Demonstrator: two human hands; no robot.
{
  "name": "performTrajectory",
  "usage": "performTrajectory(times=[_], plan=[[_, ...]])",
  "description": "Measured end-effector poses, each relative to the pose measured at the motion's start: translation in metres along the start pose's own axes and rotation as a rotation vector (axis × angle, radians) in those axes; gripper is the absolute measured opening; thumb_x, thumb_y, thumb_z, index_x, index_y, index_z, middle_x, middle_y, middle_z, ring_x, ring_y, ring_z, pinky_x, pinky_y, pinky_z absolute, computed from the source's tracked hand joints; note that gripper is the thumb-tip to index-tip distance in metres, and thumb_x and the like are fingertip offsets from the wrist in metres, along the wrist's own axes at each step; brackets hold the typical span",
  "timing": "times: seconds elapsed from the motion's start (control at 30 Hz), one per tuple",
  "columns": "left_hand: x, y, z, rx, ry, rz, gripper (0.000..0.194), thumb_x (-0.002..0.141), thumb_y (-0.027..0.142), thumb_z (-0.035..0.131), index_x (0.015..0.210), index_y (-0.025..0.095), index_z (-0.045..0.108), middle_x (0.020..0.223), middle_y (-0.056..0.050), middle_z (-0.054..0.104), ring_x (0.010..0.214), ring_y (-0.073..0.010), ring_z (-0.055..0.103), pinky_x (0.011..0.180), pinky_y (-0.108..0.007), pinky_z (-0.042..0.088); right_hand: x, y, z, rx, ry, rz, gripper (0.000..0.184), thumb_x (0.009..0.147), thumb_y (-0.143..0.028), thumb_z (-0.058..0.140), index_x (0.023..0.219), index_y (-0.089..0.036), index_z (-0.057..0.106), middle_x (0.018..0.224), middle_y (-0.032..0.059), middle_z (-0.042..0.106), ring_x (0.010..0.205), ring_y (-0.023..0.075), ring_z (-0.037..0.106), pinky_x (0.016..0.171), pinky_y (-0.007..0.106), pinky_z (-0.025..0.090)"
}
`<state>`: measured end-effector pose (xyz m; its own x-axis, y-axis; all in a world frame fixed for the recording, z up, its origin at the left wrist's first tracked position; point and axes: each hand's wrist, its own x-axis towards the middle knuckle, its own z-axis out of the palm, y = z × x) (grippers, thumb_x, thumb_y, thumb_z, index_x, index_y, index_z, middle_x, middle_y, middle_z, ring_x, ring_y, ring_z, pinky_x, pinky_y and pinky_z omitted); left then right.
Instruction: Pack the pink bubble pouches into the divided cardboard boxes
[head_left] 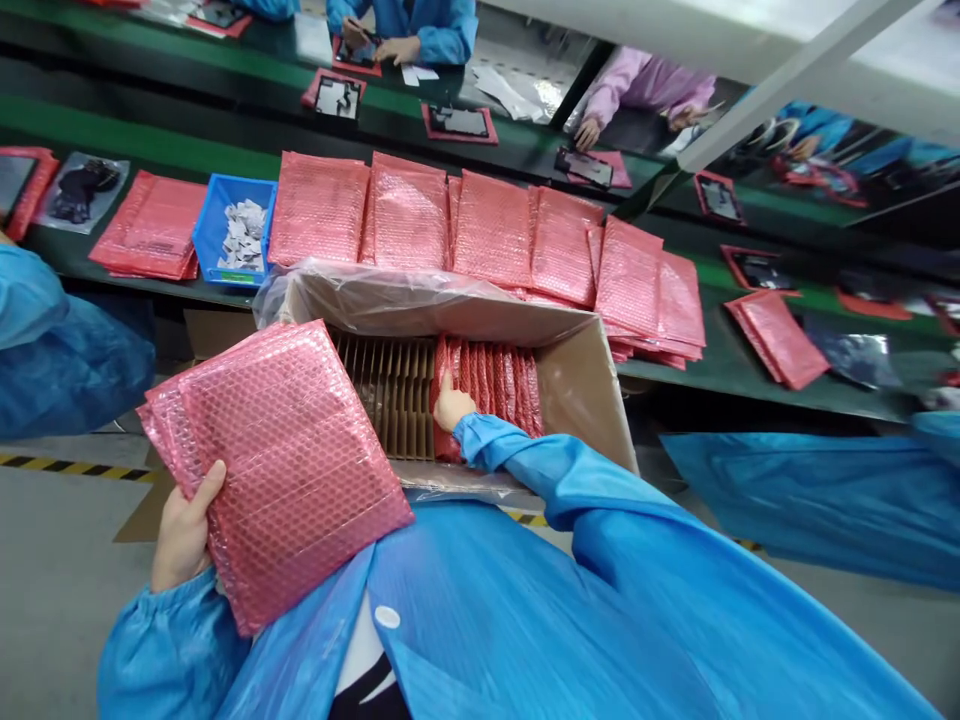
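Note:
My left hand (187, 525) is closed on the edge of a small stack of pink bubble-wrap bags (300, 470), its thumb lying on the top one. The stack is tilted, in front of the left side of an open cardboard box (589, 385). Inside the box, my right hand (454, 405) is at the leftmost of a row of upright pink bubble-wrap bags (504, 380). Its index finger is stretched along that bag's top, and the other fingers look curled against it, partly hidden. Brown cardboard dividers (390, 385) form narrow slots left of the row.
Stacks of pink bubble-wrap bags (491, 228) line the bench behind the box, beside a blue bin (210, 225) of small pale pieces. Clear plastic lining (352, 280) hangs over the box rim. Co-workers in blue (446, 35) and pink sleeves (637, 80) handle dark parts across the line.

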<state>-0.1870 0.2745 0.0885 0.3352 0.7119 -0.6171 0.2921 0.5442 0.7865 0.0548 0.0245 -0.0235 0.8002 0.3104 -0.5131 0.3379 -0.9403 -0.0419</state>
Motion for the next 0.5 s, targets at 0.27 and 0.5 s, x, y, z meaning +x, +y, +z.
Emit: performTrajectory(times=[0.27,0.5], plan=[[0.003,-0.003,0.0,-0.001,-0.017,0.024,0.044,0.057,0.035,0.082,0.095,0.019,0.066,0.093,0.0,0.071,0.091,-0.0202,0.066,0.084,-0.028,0.054,0.005,-0.001,0.0,-0.061,-0.062,-0.045,0.049,0.093,-0.023,0.034,0.137,-0.001,0.038,0.107,0.0254,0.065,0.102,0.0292,0.063,0.085,0.038,0.048],[0.002,-0.012,0.001,-0.164,-0.03,0.072,0.048,0.068,0.052,0.069,0.1,0.016,0.067,0.096,-0.006,0.071,0.098,-0.0256,0.064,0.085,-0.037,0.054,0.009,0.0,-0.023,-0.064,-0.165,-0.15,0.023,0.083,-0.016,0.053,0.096,-0.008,0.071,0.104,0.0233,0.068,0.101,0.029,0.064,0.083,0.035,0.048]])
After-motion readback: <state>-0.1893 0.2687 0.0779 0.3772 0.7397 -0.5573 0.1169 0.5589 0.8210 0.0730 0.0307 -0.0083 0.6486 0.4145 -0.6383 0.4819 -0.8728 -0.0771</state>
